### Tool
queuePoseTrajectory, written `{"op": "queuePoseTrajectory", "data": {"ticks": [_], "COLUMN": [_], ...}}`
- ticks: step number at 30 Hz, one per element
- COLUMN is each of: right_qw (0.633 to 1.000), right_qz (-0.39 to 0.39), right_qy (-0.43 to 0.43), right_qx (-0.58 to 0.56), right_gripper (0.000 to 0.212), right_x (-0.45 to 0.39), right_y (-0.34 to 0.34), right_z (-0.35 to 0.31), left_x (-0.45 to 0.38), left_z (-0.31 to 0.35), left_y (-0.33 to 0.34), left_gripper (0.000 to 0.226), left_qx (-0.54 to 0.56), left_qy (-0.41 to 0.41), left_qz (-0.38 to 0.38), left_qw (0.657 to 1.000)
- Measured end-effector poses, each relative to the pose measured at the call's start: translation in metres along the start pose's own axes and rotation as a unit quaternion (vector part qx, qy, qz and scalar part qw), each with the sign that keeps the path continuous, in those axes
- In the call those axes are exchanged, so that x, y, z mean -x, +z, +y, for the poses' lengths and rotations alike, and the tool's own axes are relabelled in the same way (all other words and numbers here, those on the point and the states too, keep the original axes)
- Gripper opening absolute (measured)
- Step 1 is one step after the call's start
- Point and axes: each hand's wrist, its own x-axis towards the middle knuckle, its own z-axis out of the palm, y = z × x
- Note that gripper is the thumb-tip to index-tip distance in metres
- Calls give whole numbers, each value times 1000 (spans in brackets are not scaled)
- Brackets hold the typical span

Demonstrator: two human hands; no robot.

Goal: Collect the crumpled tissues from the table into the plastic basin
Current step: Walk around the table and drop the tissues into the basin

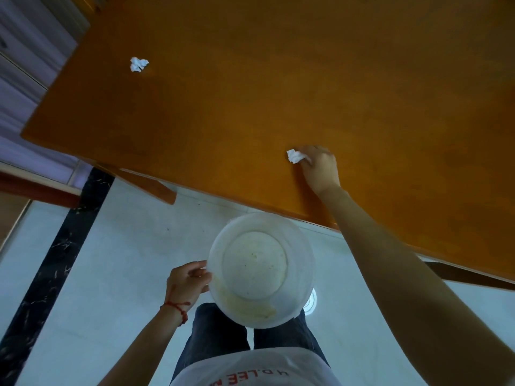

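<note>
Right hand (320,168) apparently pinching tissue (295,156)

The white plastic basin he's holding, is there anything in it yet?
Empty of tissues. The round white plastic basin shows only its bare, yellow-stained bottom.

Soft, even daylight fills the scene, cool on the pale floor (133,246) and warm on the orange desk (278,93). Shadows are faint. Wide-angle distortion bends the desk's edges. Corners darken slightly, and the left edge looks smeared and soft.
</note>
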Motion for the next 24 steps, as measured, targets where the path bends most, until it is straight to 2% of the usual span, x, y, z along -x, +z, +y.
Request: {"op": "queuePoseTrajectory", "data": {"ticks": [6, 9, 12, 15, 17, 24], "right_qw": [993, 990, 989, 979, 977, 979], "right_qz": [46, 42, -13, -120, -144, -15], "right_qy": [28, 41, 53, 121, 126, 182], "right_qx": [-103, -126, -140, -111, -93, -91], "right_gripper": [25, 26, 27, 45, 53, 51], "right_x": [60, 105, 147, 174, 189, 239], "right_y": [-3, 5, 19, 30, 33, 28], "right_z": [-24, -36, -42, -41, -40, -38], "left_x": [-2, -3, -5, -8, -9, -11], "left_z": [-2, -2, 0, 3, 4, 9], "left_y": [0, -1, -2, -3, -3, -8], "left_gripper": [29, 30, 32, 31, 30, 28], "left_qx": [1, 2, 12, 18, 24, 21], "left_qy": [-2, 0, -6, -3, 1, 15], "left_qz": [-11, -22, -30, -39, -44, -79], "left_qw": [1000, 1000, 999, 999, 999, 997]}}
